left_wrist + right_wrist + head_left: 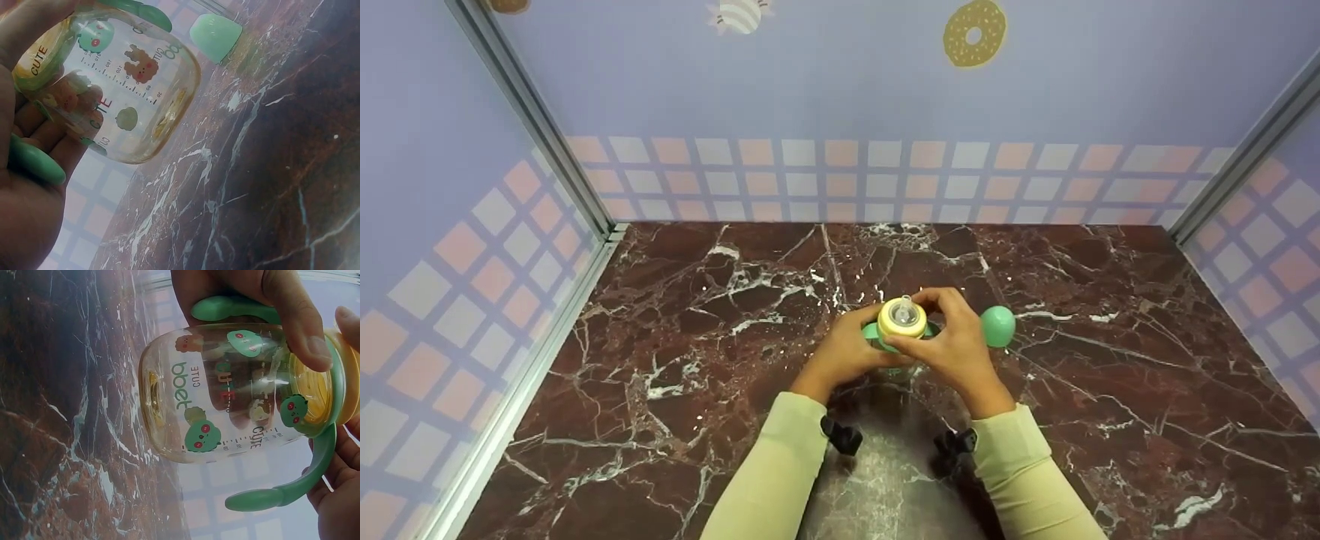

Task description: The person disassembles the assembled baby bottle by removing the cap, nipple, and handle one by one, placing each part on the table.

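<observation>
A clear baby bottle (132, 79) with cartoon prints and a measuring scale is between both hands, its top tipped toward the head camera. It has green side handles (259, 498), a yellow collar (902, 330) and a clear nipple (904, 312). My left hand (847, 351) holds the bottle around its upper body, thumb across the front in the right wrist view. With thumb and fingers on either side, my right hand (961, 352) grips the yellow collar. A green domed cap (998, 326) stands on the table just right of my right hand.
The table (660, 337) has a dark red marble pattern with white veins. Lilac wall panels (855, 97) with pink and white squares enclose its back and sides. Metal posts (540, 112) mark the back corners. Black wrist mounts (844, 436) sit under both forearms.
</observation>
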Available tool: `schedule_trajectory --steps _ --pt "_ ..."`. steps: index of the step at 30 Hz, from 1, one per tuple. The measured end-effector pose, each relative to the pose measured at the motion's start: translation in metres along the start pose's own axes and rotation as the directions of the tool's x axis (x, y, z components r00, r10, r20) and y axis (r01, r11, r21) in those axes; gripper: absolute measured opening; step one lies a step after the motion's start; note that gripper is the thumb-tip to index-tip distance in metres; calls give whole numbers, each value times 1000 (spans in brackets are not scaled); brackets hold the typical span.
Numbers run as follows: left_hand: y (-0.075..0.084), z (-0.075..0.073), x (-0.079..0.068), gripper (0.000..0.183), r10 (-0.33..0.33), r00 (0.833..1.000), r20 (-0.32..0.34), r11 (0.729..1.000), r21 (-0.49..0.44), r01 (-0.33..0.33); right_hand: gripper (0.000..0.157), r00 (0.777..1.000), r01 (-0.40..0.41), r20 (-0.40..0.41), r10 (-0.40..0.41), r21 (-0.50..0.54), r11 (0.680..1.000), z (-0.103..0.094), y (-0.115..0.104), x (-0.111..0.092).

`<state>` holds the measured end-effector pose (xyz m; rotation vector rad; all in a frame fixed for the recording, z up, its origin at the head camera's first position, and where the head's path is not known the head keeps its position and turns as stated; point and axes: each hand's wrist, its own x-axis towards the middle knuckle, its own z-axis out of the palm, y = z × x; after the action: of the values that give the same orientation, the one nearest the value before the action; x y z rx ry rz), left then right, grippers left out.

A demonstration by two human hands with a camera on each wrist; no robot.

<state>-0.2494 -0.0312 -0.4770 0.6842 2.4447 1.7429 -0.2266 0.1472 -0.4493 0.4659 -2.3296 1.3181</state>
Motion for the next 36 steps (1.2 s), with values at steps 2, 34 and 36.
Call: schedule_trajectory --steps 2,34,36 --pt "0 0 0 69 1 1000 1 1000 5 -1 61 1000 -4 2 4 -1 1000 0 -1 -1" --pt "0 1 -3 72 -8 1000 27 1000 -19 8 57 986 37 155 -61 154 987 -9 7 -1" --pt "-1 1 -2 72 -9 1000 25 1000 -16 10 58 985 27 162 -55 166 986 -10 6 -1"
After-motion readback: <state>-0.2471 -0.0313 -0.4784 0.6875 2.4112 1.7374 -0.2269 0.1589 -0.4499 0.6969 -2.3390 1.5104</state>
